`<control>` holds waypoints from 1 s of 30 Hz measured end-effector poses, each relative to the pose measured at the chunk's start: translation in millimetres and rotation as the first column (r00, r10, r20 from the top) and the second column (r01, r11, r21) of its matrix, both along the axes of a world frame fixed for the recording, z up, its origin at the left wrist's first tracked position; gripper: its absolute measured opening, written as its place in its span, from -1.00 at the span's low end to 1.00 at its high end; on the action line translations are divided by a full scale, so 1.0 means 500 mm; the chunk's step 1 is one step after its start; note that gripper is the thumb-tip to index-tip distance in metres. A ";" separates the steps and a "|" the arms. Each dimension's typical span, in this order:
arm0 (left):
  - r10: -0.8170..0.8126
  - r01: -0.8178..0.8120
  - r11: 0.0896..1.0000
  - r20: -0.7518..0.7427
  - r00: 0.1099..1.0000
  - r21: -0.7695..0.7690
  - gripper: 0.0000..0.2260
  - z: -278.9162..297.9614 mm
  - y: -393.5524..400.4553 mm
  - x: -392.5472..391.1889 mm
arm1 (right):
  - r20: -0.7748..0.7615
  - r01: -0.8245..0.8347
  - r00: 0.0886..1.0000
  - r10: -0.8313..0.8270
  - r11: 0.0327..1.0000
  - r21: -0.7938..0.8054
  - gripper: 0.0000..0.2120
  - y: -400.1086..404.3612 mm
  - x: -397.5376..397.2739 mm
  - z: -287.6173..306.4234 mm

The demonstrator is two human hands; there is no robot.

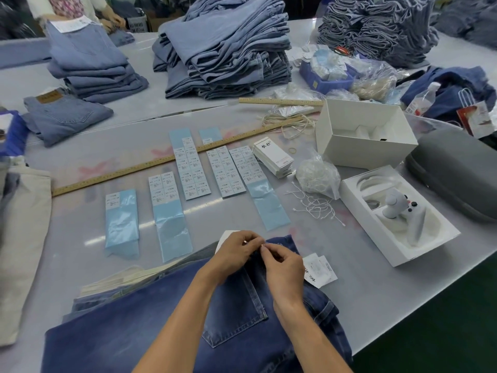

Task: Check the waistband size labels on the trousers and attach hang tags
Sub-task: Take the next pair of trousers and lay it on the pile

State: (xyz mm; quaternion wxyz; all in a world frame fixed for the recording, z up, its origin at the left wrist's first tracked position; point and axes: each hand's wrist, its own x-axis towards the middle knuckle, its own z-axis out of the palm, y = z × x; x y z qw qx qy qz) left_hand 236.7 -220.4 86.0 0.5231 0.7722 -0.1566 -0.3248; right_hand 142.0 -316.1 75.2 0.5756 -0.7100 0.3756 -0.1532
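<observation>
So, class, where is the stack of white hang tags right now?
In the head view, the hang tag stack lies right of centre, between the sticker sheets and the open white box.

sticker sheets point(193, 168) print too small — unreadable, dark jeans point(166, 319) cut off below

- Both my bare forearms reach forward from the bottom of the view and draw together toward the middle.
- My left hand point(236, 250) sits back up, knuckles raised, fingers point(254, 239) curled in toward the thumb in a pinch.
- My right hand point(282, 267) lies just beside it, wrist bent a little, its fingers curled and its fingertips point(265, 246) meeting those of my left.
- What the pinch holds is too small to tell.
</observation>
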 end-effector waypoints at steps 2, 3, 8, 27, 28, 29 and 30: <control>0.095 -0.099 0.991 -0.045 0.995 -0.096 -0.87 -0.003 0.007 -0.010 | -0.046 -0.053 0.998 0.048 0.993 -0.107 -0.80 0.009 0.004 0.009; 0.133 -0.140 0.981 -0.059 0.989 -0.135 -0.87 -0.004 0.011 -0.015 | -0.063 -0.063 0.997 0.054 0.985 -0.162 -0.78 0.014 0.004 0.010; 0.194 -0.200 0.958 -0.049 0.980 -0.207 -0.88 -0.007 0.010 -0.029 | -0.046 0.047 0.997 -0.061 0.965 -0.259 -0.82 0.023 -0.011 -0.002; 0.115 -0.124 0.988 -0.093 0.989 -0.097 -0.87 -0.011 0.013 -0.005 | -0.032 -0.059 0.998 0.057 0.996 -0.072 -0.82 0.017 -0.009 -0.003; 0.121 -0.129 0.986 -0.078 0.990 -0.104 -0.89 -0.012 0.013 -0.008 | -0.036 -0.050 0.998 0.047 0.996 -0.076 -0.83 0.017 -0.008 -0.003; 0.130 -0.136 0.984 -0.059 0.990 -0.112 -0.90 -0.012 0.014 -0.012 | -0.037 -0.037 0.999 0.034 0.996 -0.080 -0.83 0.017 -0.007 -0.002; 0.138 -0.141 0.983 -0.032 0.990 -0.119 -0.90 -0.013 0.014 -0.016 | -0.039 -0.026 0.999 0.023 0.996 -0.089 -0.84 0.017 -0.007 -0.001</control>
